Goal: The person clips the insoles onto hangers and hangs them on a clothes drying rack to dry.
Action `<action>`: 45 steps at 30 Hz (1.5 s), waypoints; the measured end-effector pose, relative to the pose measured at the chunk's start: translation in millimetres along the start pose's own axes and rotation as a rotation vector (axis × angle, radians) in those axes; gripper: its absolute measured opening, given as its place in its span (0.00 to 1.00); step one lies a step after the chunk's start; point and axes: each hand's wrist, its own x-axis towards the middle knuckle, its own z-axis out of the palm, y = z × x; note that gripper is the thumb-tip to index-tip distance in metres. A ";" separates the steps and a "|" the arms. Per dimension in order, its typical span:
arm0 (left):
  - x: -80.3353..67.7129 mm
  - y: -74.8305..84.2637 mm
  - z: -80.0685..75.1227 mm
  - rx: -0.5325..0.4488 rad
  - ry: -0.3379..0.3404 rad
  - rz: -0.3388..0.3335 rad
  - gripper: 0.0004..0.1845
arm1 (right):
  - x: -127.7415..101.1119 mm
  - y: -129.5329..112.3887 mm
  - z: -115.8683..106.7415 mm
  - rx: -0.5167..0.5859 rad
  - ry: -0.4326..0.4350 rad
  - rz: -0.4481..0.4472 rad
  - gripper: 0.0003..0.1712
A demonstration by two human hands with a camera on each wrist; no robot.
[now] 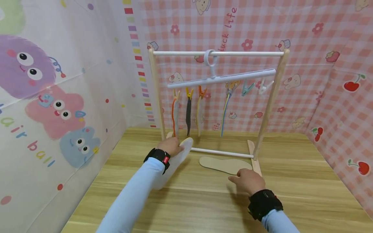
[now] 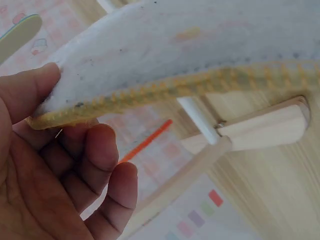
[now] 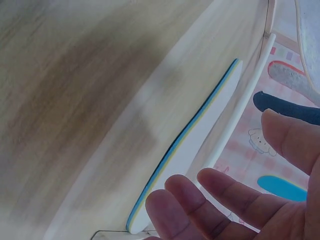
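Observation:
My left hand (image 1: pixel 170 147) pinches a white insole (image 1: pixel 177 160) near one end, above the table. In the left wrist view this insole (image 2: pixel 150 55) has a yellow stitched edge, with the thumb on its face and curled fingers beneath. A beige insole (image 1: pixel 224 164) lies on the table in front of the rack. My right hand (image 1: pixel 250 181) is just beside it, holding nothing. In the right wrist view the right hand's fingers (image 3: pixel 240 192) are loosely spread, and the lying insole (image 3: pixel 192 150) shows a blue and yellow edge.
A wooden rack (image 1: pixel 266 106) carries a tilted pale hanger (image 1: pixel 221 78). From its clips hang an orange-edged insole (image 1: pixel 175 118), a dark one (image 1: pixel 188 116), a yellow-edged one (image 1: pixel 199 116) and a blue-yellow one (image 1: pixel 225 115). A teal clip (image 1: pixel 247 88) and a white clip (image 1: pixel 265 86) hold nothing.

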 end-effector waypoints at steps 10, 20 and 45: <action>6.5 10.8 -5.6 -0.035 0.007 -0.006 0.21 | 2.5 1.4 -7.0 -0.002 -0.003 -0.002 0.28; 9.1 20.6 -10.0 0.003 0.080 0.038 0.22 | 4.4 -2.9 -20.3 -0.027 0.000 -0.022 0.31; 30.1 74.7 -25.1 0.037 0.213 0.137 0.20 | 29.2 -11.9 -81.5 -0.074 0.068 -0.050 0.31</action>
